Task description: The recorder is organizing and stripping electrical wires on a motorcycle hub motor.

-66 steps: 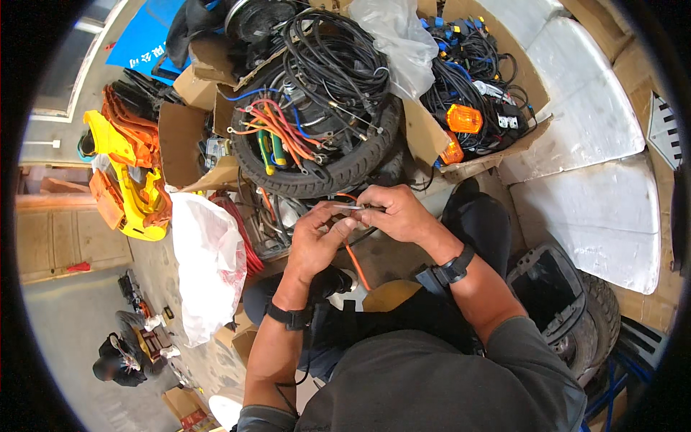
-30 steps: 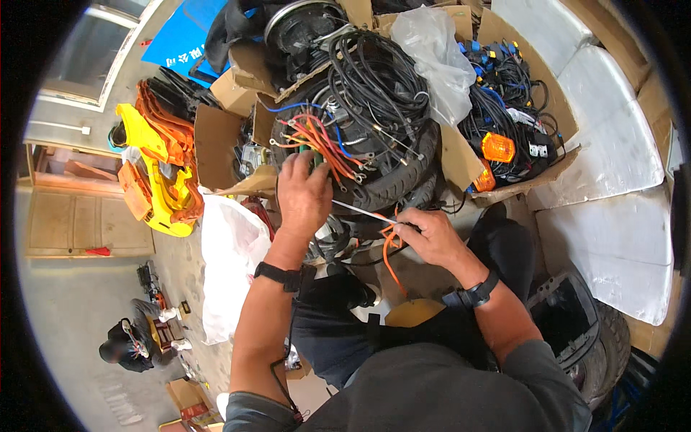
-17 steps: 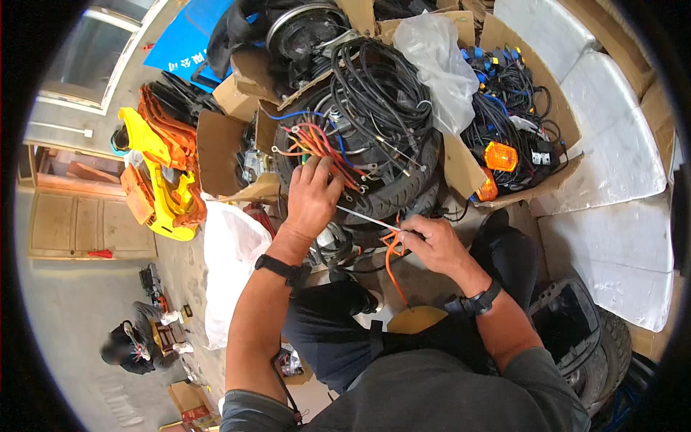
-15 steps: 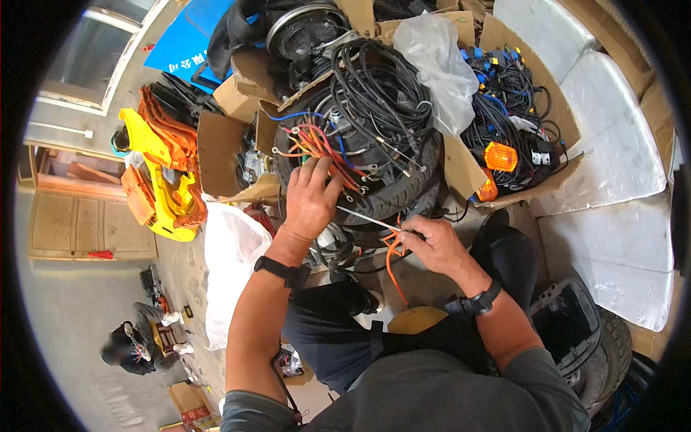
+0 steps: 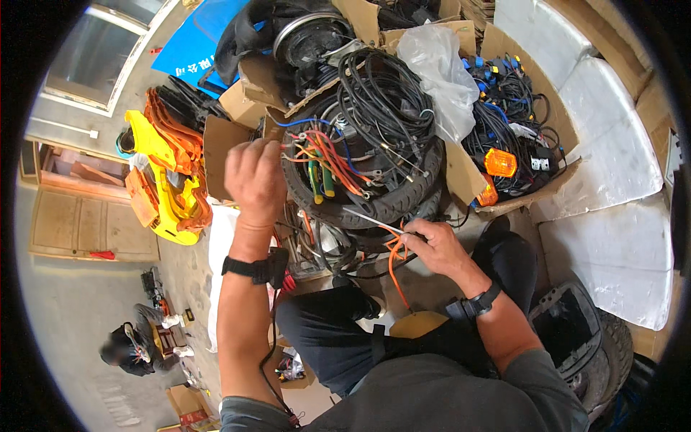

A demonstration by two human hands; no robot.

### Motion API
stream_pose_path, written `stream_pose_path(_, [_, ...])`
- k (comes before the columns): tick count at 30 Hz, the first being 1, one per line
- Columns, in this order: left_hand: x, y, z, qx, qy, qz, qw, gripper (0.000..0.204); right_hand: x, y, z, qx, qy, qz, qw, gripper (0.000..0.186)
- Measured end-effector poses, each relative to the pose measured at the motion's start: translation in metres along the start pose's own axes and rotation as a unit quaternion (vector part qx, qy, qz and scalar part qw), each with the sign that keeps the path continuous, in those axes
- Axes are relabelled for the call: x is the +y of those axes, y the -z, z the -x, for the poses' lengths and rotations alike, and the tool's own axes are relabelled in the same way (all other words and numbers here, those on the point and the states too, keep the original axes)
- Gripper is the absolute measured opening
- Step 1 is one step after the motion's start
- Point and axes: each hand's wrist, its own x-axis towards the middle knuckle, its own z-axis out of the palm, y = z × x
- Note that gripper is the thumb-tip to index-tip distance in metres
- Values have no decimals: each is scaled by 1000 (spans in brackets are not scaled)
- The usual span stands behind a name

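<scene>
My left hand (image 5: pixel 255 180) is raised at the left of the tyre (image 5: pixel 381 209), its fingers curled together beside the wire ends; what they hold, if anything, is hidden. Near it, a bundle of red and orange wires (image 5: pixel 327 147) with ring terminals lies on the wheel. Pliers (image 5: pixel 315 181) with green and yellow handles rest among these wires. Over the tyre's near edge, my right hand (image 5: pixel 435 248) is closed on a thin metal rod (image 5: pixel 371 219) pointing left. Orange wire (image 5: pixel 393 268) hangs in loops by its fingers, down toward a yellow round surface (image 5: pixel 417 324).
Coiled black cables (image 5: pixel 385 101) lie on the wheel. To the right, a cardboard box (image 5: pixel 568 129) holds cables and orange lamps (image 5: pixel 499 163). Yellow and orange plastic panels (image 5: pixel 169 180) are stacked at left. Another person (image 5: pixel 133 342) sits farther off at lower left.
My left hand has moved left and up off the wires, uncovering the pliers' handles. My right hand keeps nearly the same place with the rod.
</scene>
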Motion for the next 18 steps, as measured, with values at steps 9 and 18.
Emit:
stream_pose_path(9, [60,65,55,26,490,395,777,15,0,-3,-1,2,22,-27,999,16])
stream_pose_path(18, [115,36,119,-52,637,457,619,15,-6,-4,3,-30,9,-7,999,16])
